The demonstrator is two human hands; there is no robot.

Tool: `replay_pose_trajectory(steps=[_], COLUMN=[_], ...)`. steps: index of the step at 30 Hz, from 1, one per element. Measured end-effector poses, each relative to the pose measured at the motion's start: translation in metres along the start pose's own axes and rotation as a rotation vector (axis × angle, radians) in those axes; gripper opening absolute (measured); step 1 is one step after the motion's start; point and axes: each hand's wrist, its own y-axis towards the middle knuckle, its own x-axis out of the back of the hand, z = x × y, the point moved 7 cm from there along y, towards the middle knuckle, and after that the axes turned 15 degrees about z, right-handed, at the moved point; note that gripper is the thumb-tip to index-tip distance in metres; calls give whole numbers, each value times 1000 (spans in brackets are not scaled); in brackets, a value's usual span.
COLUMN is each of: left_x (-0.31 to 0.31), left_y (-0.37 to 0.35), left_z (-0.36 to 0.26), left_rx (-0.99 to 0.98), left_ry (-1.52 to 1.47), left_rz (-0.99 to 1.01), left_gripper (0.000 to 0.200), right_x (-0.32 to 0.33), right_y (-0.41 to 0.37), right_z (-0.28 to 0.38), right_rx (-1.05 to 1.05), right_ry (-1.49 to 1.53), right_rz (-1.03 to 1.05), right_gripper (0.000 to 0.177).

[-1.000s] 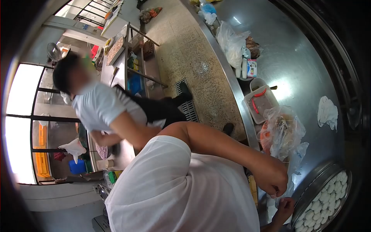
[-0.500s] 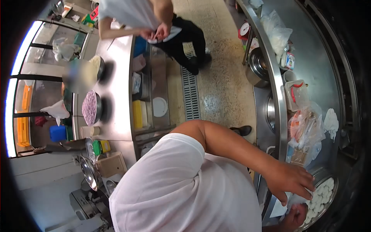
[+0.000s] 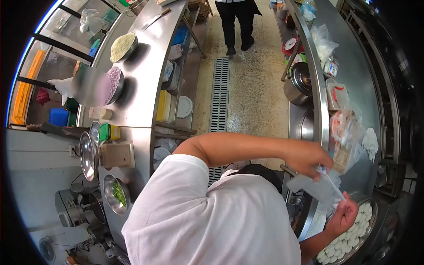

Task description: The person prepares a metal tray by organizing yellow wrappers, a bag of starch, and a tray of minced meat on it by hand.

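Note:
My left hand [image 3: 309,161] is closed on the upper edge of a clear plastic bag [image 3: 314,187], fingers pinched at its rim. Lower down, my right hand [image 3: 345,215] grips the other end of the same rim, so the bag hangs stretched between both hands. Under and beside my right hand is a round metal tray [image 3: 374,221] holding several rows of white dough balls [image 3: 351,238]. The bag is see-through, and I cannot make out anything inside it.
The steel counter on the right carries plastic-wrapped packs [image 3: 344,137] and a white cloth [image 3: 370,143]. A lidded pot [image 3: 298,88] stands below. On the left counter are bowls of pale shreds [image 3: 123,46] and chopped greens [image 3: 118,194]. Another person [image 3: 238,22] stands in the aisle.
My left hand, spread over the tray before, has moved up and pinches the bag. My right hand has risen with the other end. The other person is farther up the aisle.

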Motion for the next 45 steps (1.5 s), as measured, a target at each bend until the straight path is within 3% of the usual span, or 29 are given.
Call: replay_pose_trajectory(steps=[3, 6, 9, 10, 13, 14, 17, 20, 24, 29, 33, 34, 38, 43, 45], left_x=[-23, -67, -100, -114, -138, -152, -167, -176, -166, -165, -180, -182, -202, -229, -246], left_y=[-4, 15, 37, 44, 62, 67, 88, 105, 111, 121, 132, 131, 142, 155, 157], left_z=[-4, -7, -24, -20, -27, -23, -56, -64, -34, -27, -47, -47, -10, -12, -18], left_rx=[217, 160, 239, 300, 373, 363, 353, 379, 367, 292, 266, 260, 291, 283, 235], left_ry=[-279, -624, -610, -509, -379, -546, -182, -137, -443, -579, -502, -453, -752, -749, -841], left_rz=[-57, -290, -412, -401, -309, -335, -245, -114, -97, 105, 148, 163, 266, 392, 454], left_gripper=[32, 40, 43, 40, 36, 33, 30, 25, 13, 19, 26, 25, 18, 13, 15], right_x=[38, 58, 78, 88, 103, 108, 118, 133, 136, 129, 100, 99, 81, 66, 69], right_y=[-34, -68, -110, -127, -160, -172, -189, -207, -227, -254, -257, -265, -298, -343, -368], right_z=[-17, -15, -32, -45, -55, -61, -61, -55, -45, -47, -36, -33, -39, -6, 1], right_rx=[-16, -86, -158, -228, -115, -178, -289, -307, -311, -438, -505, -512, -519, -539, -613], right_ry=[-1, -31, -120, -54, 97, 114, 219, 220, 293, 263, 730, 698, 626, 695, 489], right_rz=[21, 117, 249, 250, 135, 65, 16, -131, -196, -305, -517, -549, -658, -819, -876], right_gripper=[19, 29, 27, 25, 21, 17, 15, 17, 18, 22, 18, 18, 17, 23, 26])
